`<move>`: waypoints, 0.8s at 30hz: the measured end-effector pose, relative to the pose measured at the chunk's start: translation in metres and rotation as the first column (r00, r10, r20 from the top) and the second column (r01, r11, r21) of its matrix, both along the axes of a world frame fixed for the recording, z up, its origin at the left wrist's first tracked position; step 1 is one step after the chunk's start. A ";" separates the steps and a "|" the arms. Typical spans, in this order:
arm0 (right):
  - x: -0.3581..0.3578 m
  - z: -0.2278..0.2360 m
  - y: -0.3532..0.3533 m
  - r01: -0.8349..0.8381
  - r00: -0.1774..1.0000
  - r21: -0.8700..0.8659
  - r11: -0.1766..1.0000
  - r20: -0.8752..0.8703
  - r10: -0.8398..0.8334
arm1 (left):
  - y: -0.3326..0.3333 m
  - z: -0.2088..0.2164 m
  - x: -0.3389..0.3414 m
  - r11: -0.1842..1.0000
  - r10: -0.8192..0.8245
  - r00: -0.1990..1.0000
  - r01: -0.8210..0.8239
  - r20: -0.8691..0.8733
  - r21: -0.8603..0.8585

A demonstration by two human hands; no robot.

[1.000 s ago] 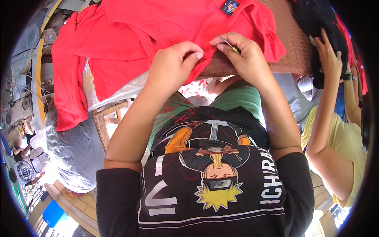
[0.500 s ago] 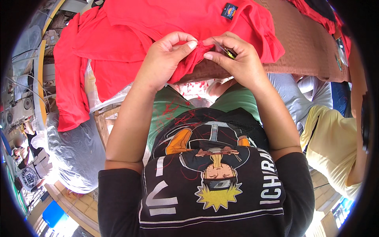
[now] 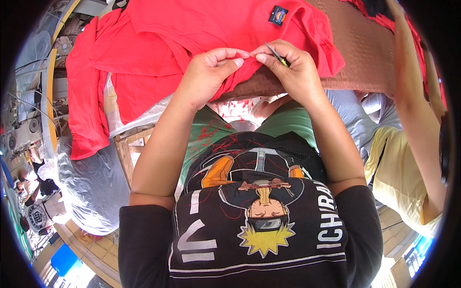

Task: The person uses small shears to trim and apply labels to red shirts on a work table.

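1. Landmark: red garment [image 3: 192,43], spread flat on the table [image 3: 365,53], which has a brown textured cover. Everything below is placed relative to the garment.
2. Left hand [image 3: 206,77]: at the garment's near hem, thumb and forefinger closed in a narrow pinch grip on a fold of the red fabric.
3. Right hand [image 3: 295,72]: just right of the left hand at the same hem, fingertips touching the fabric. Grip is closed on a thin tool [image 3: 277,55], dark with a yellowish part. Looks like a thread snip, but too small to say for sure.
4. The two pinches nearly meet, with the hem held between them at the table's near edge.
5. Dark blue label [image 3: 278,15] sits on the garment's far side, well beyond both hands.
6. Garment's left part hangs off the table over a clear plastic bag [image 3: 139,117].
7. Loose red threads [image 3: 216,139] lie on the lap, below the garment's near edge.
8. Another person's arm [image 3: 413,110] reaches past the garment's right side, apart from both hands.
9. Risks, my judgement:
   - Tool tip sits right beside the left fingertips, so a slip could nick a finger.
   - Fabric is bunched in the pinch, so a cut could take cloth instead of thread.
   - The overhanging left part could drag the garment off the table.
   - The neighbour's arm could jog the table cover mid-cut.
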State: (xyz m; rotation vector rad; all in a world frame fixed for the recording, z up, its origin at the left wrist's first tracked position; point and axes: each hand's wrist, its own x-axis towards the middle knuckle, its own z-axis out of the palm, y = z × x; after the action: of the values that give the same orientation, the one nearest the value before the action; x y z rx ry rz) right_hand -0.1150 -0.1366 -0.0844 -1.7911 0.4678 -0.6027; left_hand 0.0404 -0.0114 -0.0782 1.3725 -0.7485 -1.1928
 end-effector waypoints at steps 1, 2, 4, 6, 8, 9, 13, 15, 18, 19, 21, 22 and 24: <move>0.000 -0.002 0.000 -0.012 1.000 -0.050 0.999 0.027 0.013 | 0.000 -0.002 0.000 1.000 0.016 1.000 -0.016 -0.004 -0.012; 0.000 -0.002 0.001 -0.022 0.998 -0.100 0.995 0.054 0.028 | 0.000 -0.005 0.000 0.999 0.033 0.999 -0.033 -0.008 -0.023; 0.001 0.000 0.003 -0.035 0.999 -0.158 0.987 0.031 0.040 | 0.000 -0.003 -0.001 0.999 0.049 0.999 -0.049 -0.005 -0.010; 0.002 0.002 0.006 -0.036 0.999 -0.196 0.980 0.009 0.039 | 0.001 0.004 -0.002 0.998 0.048 0.999 -0.048 0.012 0.039; 0.004 0.004 0.011 -0.031 1.000 -0.219 0.975 -0.006 0.031 | 0.000 0.003 0.000 0.995 0.043 0.999 -0.043 0.002 0.091; 0.005 0.004 0.011 -0.034 0.999 -0.257 0.966 -0.031 0.027 | 0.001 0.003 0.001 0.992 0.041 0.999 -0.040 -0.003 0.116; 0.009 0.000 0.007 0.000 0.999 -0.291 0.957 -0.042 -0.013 | 0.000 0.003 0.000 0.997 0.022 1.000 -0.022 -0.002 0.071; 0.009 -0.002 0.006 0.032 0.999 -0.179 0.983 -0.021 -0.036 | 0.000 0.005 -0.001 0.998 0.024 0.998 -0.021 -0.059 0.061; 0.005 -0.004 0.004 0.048 0.998 0.022 0.999 -0.047 -0.047 | 0.000 0.014 0.000 0.998 -0.016 0.995 0.023 -0.101 0.062; 0.005 0.000 0.003 0.045 0.996 0.036 0.998 -0.074 -0.042 | 0.001 0.015 -0.002 0.999 -0.020 0.999 0.022 -0.045 0.049; 0.003 0.008 0.003 0.042 0.992 0.033 0.999 -0.119 -0.038 | -0.001 0.015 -0.011 0.999 -0.025 0.997 0.024 0.068 0.022; 0.003 0.012 0.004 0.041 0.990 0.015 0.999 -0.135 -0.039 | -0.001 0.013 -0.013 1.000 -0.002 0.991 0.000 0.132 0.018; 0.003 0.013 0.005 0.037 0.993 -0.066 0.997 -0.112 -0.044 | -0.002 0.006 -0.017 0.999 0.046 0.965 -0.049 0.257 0.006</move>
State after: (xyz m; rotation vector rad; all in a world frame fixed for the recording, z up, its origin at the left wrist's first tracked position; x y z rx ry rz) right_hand -0.1123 -0.1316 -0.0712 -1.8872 0.5689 -0.5509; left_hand 0.0235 -0.0134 -0.0717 1.5657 -0.8848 -0.9941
